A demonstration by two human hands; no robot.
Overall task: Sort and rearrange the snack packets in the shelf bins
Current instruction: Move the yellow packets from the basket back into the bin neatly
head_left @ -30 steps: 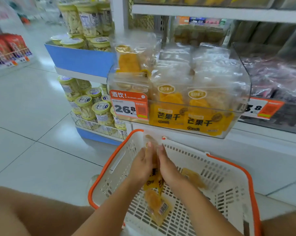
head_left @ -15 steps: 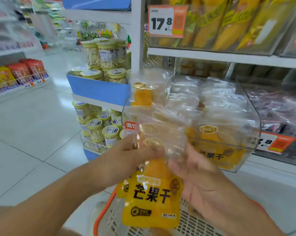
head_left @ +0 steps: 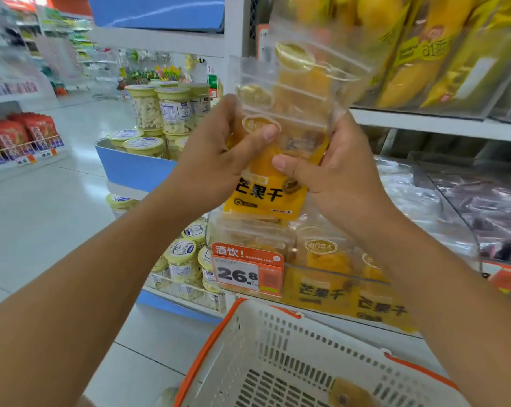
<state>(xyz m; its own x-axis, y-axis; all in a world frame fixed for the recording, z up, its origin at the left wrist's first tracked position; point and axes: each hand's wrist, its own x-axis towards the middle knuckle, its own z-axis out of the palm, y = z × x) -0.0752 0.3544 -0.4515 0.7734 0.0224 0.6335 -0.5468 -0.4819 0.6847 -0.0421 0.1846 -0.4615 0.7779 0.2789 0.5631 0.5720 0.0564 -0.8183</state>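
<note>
Held up in front of the shelves: a fanned stack of yellow-and-clear plastic packets of dried mango point(head_left: 280, 142), grasped from both sides. Left hand point(head_left: 216, 160) closed round the left edge of the stack, thumb pressed across the front of the nearest packet. Right hand point(head_left: 333, 168) closed round the right edge, thumb also lying on the front, just under the clear window. Clear upper parts of the packets spread upward and tilted to the right, reaching in front of the upper shelf; cannot tell exactly how many packets were in the stack.

Just below the hands, a clear plastic shelf bin point(head_left: 321, 277) with more packets of the same kind standing inside, yellow bottoms toward the front wall. Fixed at its left front corner, an orange and white price tag point(head_left: 246, 270) reading 26.8. Lower, near the bottom edge of the view, a white perforated plastic basket with orange rim point(head_left: 248, 356), with one more yellow packet point(head_left: 351, 395) lying on its bottom, only partly seen. To the left, on a blue display stand point(head_left: 131, 168), round clear jars with pale yellow lids point(head_left: 166, 113) stacked in tiers. On the upper shelf at the right, larger yellow snack bags point(head_left: 424, 54), blurred.
</note>
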